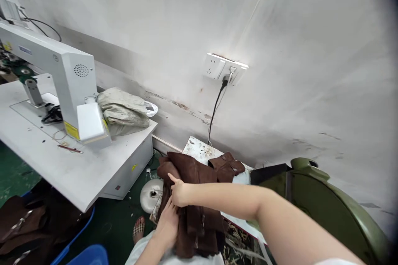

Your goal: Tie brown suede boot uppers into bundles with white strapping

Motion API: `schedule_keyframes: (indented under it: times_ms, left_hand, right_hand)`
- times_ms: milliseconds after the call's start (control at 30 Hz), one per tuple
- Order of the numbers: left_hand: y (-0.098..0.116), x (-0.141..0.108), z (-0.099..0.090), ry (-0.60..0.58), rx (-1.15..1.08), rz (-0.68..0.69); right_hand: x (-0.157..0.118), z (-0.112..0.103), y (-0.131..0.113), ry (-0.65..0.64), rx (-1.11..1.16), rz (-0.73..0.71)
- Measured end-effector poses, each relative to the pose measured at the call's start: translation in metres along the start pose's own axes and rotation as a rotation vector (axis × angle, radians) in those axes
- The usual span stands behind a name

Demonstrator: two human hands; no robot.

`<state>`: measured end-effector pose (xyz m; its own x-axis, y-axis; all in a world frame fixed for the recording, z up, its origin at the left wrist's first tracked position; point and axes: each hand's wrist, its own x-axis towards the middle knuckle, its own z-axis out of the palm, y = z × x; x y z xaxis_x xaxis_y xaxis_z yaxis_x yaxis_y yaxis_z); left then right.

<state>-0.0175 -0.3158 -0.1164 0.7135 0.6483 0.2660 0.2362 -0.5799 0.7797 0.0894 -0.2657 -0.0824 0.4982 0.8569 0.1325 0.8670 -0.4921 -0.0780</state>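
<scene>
Where the two hands meet, the left hand (168,222) reaches up from below and the right hand (180,192) comes in from the right, both on a bundle of dark brown suede-like pieces (194,174). Their fingers come together at the bundle's left side; the right one's are mostly curled, with one digit stretched forward along the material. How firmly either hand grips cannot be told, since the undersides are hidden. The bundle lies over the person's light-coloured lap and reaches toward a stained white board (196,148), on which a smaller folded brown bundle (226,166) rests.

To the right stands a curved olive-green machine housing (326,203). Left of the hands, a round pale cushion (147,196) sits near a clear plastic bottle (148,175) and a checked sandal (139,227) on the green floor. Farther left, a light grey industrial sewing machine (73,87) stands on its table (121,165), with a crumpled greyish sack (122,109) behind it. Below, a blue tub (81,229) holds more brown pieces (27,219). On the wall, a black plug (224,83) fills one socket.
</scene>
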Motion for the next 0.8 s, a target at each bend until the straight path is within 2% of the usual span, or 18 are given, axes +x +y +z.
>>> schedule_keyframes:
  times_ms: [67,133,200,233,300,333,367,400,433,533,567,633,667,733,800]
  left_hand:
    - [0.005,-0.013,-0.012,-0.098,0.032,0.055]
    - [0.011,-0.023,-0.026,-0.189,0.058,0.086]
    - [0.015,-0.029,-0.036,-0.224,0.057,0.065]
    - [0.015,-0.030,-0.039,-0.220,0.053,0.035]
    - [0.014,-0.027,-0.038,-0.196,0.052,-0.056]
    - [0.013,-0.024,-0.036,-0.179,0.055,-0.116]
    - [0.011,-0.020,-0.031,-0.162,0.060,-0.183]
    - [0.009,-0.016,-0.027,-0.149,0.063,-0.248]
    - [0.007,-0.012,-0.022,-0.141,0.063,-0.307]
    - [-0.001,-0.005,-0.009,-0.136,0.039,-0.461]
    - [-0.004,-0.004,-0.006,-0.132,0.024,-0.503]
    - [-0.009,-0.003,-0.001,-0.092,-0.009,-0.572]
    - [-0.010,-0.003,0.000,-0.057,-0.028,-0.596]
    - [-0.011,-0.001,0.002,0.024,-0.074,-0.619]
    - [-0.010,0.002,0.001,0.081,-0.134,-0.616]
  right_hand:
    - [-0.006,0.002,0.003,-0.079,-0.025,-0.025]
    - [-0.004,-0.006,0.014,-0.284,0.050,-0.223]
    - [-0.001,-0.021,0.024,-0.423,0.118,-0.451]
    - [0.000,-0.030,0.027,-0.464,0.144,-0.612]
    - [0.000,-0.054,0.033,-0.460,0.162,-0.957]
    - [-0.002,-0.066,0.035,-0.411,0.155,-1.073]
    - [-0.005,-0.079,0.039,-0.333,0.145,-1.103]
    - [-0.009,-0.090,0.045,-0.244,0.145,-1.037]
    - [-0.014,-0.098,0.052,-0.152,0.163,-0.908]
    - [-0.033,-0.100,0.083,0.122,0.353,-0.289]
    - [-0.039,-0.094,0.094,0.156,0.461,-0.068]
    - [-0.048,-0.075,0.114,0.098,0.717,0.265]
    - [-0.052,-0.066,0.122,0.030,0.846,0.351]
    - [-0.057,-0.054,0.132,-0.049,1.061,0.404]
    - [-0.061,-0.055,0.137,-0.014,1.245,0.456]
